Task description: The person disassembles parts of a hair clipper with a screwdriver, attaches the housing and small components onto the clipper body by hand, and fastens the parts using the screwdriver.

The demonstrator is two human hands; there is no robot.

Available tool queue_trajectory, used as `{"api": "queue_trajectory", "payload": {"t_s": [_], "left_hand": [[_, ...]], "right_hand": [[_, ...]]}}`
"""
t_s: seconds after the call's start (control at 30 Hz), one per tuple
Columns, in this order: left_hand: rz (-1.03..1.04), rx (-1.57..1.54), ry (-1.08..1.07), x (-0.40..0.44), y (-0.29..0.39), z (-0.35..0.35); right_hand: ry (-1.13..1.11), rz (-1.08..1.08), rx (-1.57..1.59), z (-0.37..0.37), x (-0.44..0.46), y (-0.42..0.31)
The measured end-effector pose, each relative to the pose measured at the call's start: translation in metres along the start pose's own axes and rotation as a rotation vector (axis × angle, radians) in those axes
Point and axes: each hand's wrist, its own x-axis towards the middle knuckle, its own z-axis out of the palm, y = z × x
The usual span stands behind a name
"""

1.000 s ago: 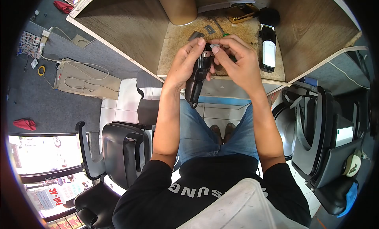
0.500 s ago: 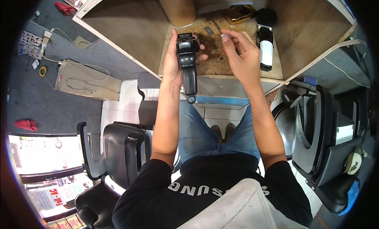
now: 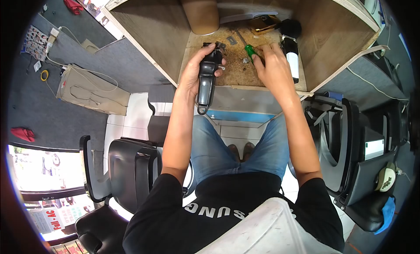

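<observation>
A black hair clipper (image 3: 207,79) hangs handle-down in my left hand (image 3: 191,72), whose fingers wrap round its upper end. My right hand (image 3: 274,69) is over the wooden shelf (image 3: 236,80), its fingers bent round the green handle of a screwdriver (image 3: 250,51). The screwdriver's shaft points toward the back of the shelf. A small metallic piece (image 3: 246,60) lies just left of the handle. Farther back lies a flat grey metal plate (image 3: 231,40). Right of my right hand is a black and white clipper (image 3: 292,59).
A brown cylinder (image 3: 199,13) stands at the shelf's back left. A gold and black clipper (image 3: 264,24) and a black brush (image 3: 291,29) lie at the back right. Wooden side walls enclose the shelf. Black chairs (image 3: 133,171) flank me.
The small metallic piece has left my right hand and lies on the shelf. My right hand has closed on the screwdriver. My left hand has turned the clipper, after my hands parted.
</observation>
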Motion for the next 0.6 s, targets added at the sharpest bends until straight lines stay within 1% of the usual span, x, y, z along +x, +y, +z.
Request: {"api": "queue_trajectory", "payload": {"t_s": [0.03, 0.13, 0.2, 0.27, 0.33, 0.43, 0.53, 0.6], "left_hand": [[-0.019, 0.001, -0.019, -0.001, 0.001, 0.001], [-0.065, 0.154, 0.007, -0.004, 0.003, 0.007], [-0.052, 0.087, -0.031, -0.006, 0.001, 0.01], [-0.064, 0.051, -0.038, -0.007, 0.002, 0.009], [-0.074, 0.121, -0.087, -0.004, 0.0, 0.001], [-0.079, 0.131, -0.119, -0.006, 0.001, 0.001], [-0.081, 0.099, -0.129, -0.008, 0.002, 0.001], [-0.076, 0.097, -0.132, -0.009, 0.003, 0.006]], "right_hand": [[-0.042, 0.013, -0.003, 0.0, 0.0, -0.001], [-0.14, 0.034, -0.026, 0.002, 0.005, -0.003], [-0.176, 0.015, -0.051, 0.005, 0.011, -0.001], [-0.115, 0.027, -0.06, 0.007, 0.013, -0.001], [-0.024, 0.048, -0.039, 0.004, 0.012, 0.0], [0.021, 0.158, 0.168, -0.032, -0.006, -0.015], [-0.107, 0.375, 0.519, -0.071, -0.032, -0.023], [-0.159, 0.417, 0.567, -0.092, -0.045, -0.025]]}}
